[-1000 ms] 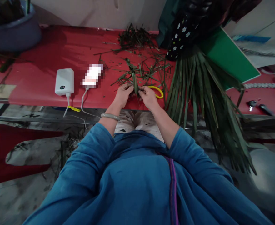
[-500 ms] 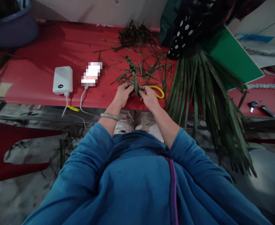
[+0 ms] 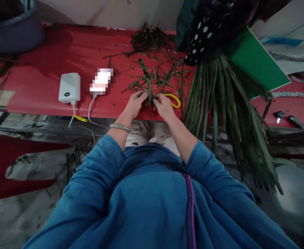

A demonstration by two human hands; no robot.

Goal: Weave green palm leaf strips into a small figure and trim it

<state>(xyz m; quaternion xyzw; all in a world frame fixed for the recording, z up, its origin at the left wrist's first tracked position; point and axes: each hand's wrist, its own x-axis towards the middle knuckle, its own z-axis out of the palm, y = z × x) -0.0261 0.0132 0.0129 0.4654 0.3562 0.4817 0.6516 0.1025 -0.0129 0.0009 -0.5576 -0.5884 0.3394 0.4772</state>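
A folded green leaf piece (image 3: 148,84) stands up from between my two hands over the near edge of the red table (image 3: 38,93). My left hand (image 3: 135,103) pinches its lower part from the left, and my right hand (image 3: 163,104) pinches it from the right. Both hands are closed on the leaf. Just beyond my right hand lies a yellow-handled tool (image 3: 174,99), partly hidden. Cut leaf scraps (image 3: 164,77) are scattered on the table behind the hands.
A white power bank (image 3: 69,88) and a blurred phone (image 3: 101,81) lie at the left with cables hanging off the edge. A bundle of long green leaves (image 3: 227,110) droops at the right beside a green board (image 3: 258,62). Keys (image 3: 286,117) lie far right.
My hands and the leaf piece have shifted slightly farther onto the table. The grip on the leaf is the same.
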